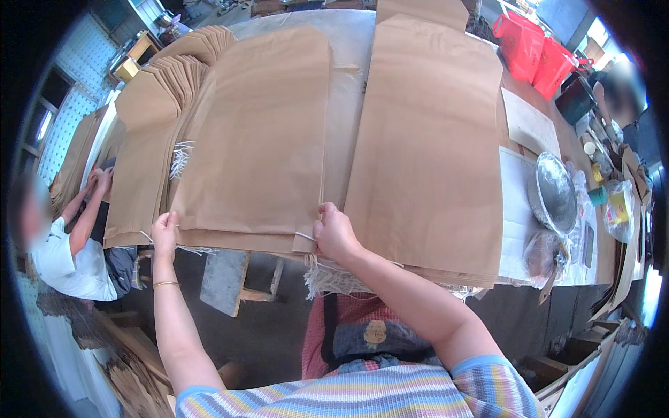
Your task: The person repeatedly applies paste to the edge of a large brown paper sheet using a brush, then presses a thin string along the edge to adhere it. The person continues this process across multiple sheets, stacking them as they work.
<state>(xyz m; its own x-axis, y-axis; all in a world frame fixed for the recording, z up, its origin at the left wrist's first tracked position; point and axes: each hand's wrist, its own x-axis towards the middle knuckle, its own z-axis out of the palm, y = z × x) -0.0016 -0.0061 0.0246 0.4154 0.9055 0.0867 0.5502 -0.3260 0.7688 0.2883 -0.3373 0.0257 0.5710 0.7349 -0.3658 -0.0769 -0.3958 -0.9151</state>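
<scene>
Both hands [165, 233] [333, 233] pinch btm corners of brown paper-bag stack [258, 139].

1. The paper bags [258, 139] I see under my hands are matt brown kraft paper, smooth and flat.
2. Their handles [333, 279] look like pale twisted string, frayed.
3. The bowl [554, 191] is dull grey metal.
4. The red bags [533, 52] look glossy plastic.
5. The worktop [348, 90] looks pale and worn.
</scene>
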